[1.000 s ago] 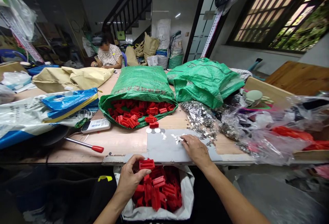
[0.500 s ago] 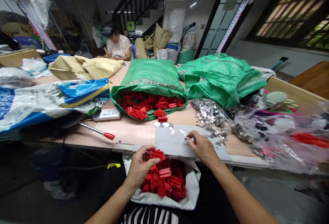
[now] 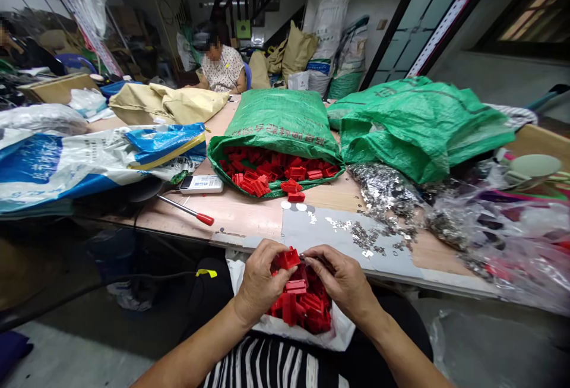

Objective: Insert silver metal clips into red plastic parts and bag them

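Observation:
My left hand grips a red plastic part, a small open-sided box shape, between thumb and fingers. Close to that part's right side, my right hand pinches a tiny metal piece, mostly covered by the fingertips. Below both hands a white sack on the lap holds many similar red parts. Small flat silvery metal pieces lie scattered on a grey sheet at the table's front edge.
A green woven sack spills red parts on the table. Right of it are another green sack, a heap of metal pieces and clear plastic bags. A red-tipped lever juts out at left. A person sits across the table.
My right hand has left the metal pieces on the grey sheet and come in beside the red part, pinching a tiny piece. My left hand still holds the red part. The view has turned left.

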Tool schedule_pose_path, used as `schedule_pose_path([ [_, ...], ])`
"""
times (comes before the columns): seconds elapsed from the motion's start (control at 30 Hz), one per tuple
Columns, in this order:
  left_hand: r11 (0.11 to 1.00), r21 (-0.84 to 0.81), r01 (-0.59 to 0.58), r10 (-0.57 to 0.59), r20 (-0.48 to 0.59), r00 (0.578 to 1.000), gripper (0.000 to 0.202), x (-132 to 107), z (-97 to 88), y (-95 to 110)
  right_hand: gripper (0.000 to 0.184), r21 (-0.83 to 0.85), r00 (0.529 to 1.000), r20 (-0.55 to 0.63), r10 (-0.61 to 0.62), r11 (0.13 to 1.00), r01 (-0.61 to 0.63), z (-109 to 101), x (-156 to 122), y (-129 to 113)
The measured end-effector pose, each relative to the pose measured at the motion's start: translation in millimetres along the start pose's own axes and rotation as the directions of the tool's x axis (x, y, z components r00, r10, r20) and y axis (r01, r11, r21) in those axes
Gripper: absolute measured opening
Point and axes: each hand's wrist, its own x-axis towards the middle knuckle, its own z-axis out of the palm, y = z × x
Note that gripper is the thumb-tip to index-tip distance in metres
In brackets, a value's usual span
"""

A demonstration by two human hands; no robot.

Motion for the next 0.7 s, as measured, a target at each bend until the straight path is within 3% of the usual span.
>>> schedule_pose_path([
  [0.13,0.999,0.017,-0.028,0.028,0.011,1.000,0.020,0,0.6,4,0.014,-0.069,0.994,0.003,-0.106,0.992,0.106,4,-1,1],
  [0.43,0.998,0.043,-0.044,0.042,0.045,0.998,0.023,-5,3.0,4,0.015,-0.103,0.979,0.041,-0.198,0.974,0.201,8,-4,3],
  [0.57,0.999,0.022,-0.048,0.047,0.033,0.998,0.023,-7,3.0,8,0.017,-0.059,0.982,0.001,-0.189,0.980,0.189,12,-6,2],
  [0.7,0.999,-0.006,-0.047,0.047,-0.021,0.999,0.022,-10,2.2,9,0.020,0.063,0.995,-0.020,-0.097,0.993,0.098,14,-9,-2],
])
